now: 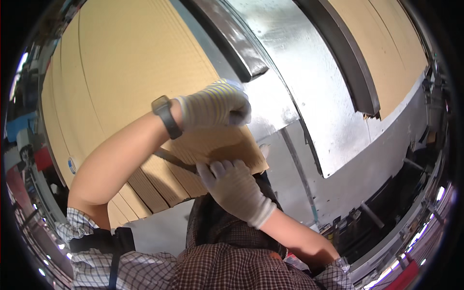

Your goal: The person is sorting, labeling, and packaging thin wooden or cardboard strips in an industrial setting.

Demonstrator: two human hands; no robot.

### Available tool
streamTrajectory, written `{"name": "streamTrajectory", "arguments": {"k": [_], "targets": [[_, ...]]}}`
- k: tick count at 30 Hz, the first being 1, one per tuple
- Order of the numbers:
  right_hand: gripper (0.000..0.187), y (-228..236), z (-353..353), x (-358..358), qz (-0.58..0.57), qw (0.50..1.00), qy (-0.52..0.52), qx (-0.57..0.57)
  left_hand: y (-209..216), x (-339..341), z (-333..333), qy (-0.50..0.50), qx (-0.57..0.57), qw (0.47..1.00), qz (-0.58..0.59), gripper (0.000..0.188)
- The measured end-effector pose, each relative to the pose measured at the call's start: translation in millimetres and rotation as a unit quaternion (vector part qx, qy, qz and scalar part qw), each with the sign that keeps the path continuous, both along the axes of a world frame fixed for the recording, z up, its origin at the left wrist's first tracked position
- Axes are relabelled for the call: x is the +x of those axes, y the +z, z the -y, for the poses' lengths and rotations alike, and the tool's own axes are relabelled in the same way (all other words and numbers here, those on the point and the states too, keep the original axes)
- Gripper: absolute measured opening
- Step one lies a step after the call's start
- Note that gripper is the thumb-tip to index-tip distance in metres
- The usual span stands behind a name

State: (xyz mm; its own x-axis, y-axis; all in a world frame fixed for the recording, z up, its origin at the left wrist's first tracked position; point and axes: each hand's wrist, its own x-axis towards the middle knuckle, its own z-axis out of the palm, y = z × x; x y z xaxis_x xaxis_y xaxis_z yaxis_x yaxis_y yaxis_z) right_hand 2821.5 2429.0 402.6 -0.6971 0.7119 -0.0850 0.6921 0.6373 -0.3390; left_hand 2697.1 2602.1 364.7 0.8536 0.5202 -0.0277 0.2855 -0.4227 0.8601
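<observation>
A large tan cardboard sheet (140, 63) lies across the work surface, and its corner piece (241, 145) sits between my two hands. My left hand (217, 104), in a yellow-and-grey striped glove, is closed with curled fingers at the sheet's right edge; what it holds, if anything, is hidden. Nearer to me, my right hand (237, 191) wears a pale glove. Its bent fingers rest over the cardboard's near edge, gripping it. A thin dark strip (176, 160) runs from below my left forearm to the right thumb; I cannot tell what it is.
Dark brown, bent metal bars (232, 38) lie beyond my left hand, and another long dark bar (345, 58) is farther right. Shiny metal sheet (319, 96) spreads between them. More cardboard (382, 48) lies far right. Machinery parts (377, 208) stand at lower right.
</observation>
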Motion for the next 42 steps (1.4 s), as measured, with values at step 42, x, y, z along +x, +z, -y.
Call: {"name": "streamTrajectory", "arguments": {"k": [42], "targets": [[0.046,78.6,60.4,86.2,0.009,0.927,-0.337,-0.166,13.8,-37.4,59.7,0.088,0.357,0.896,-0.25,0.048]]}}
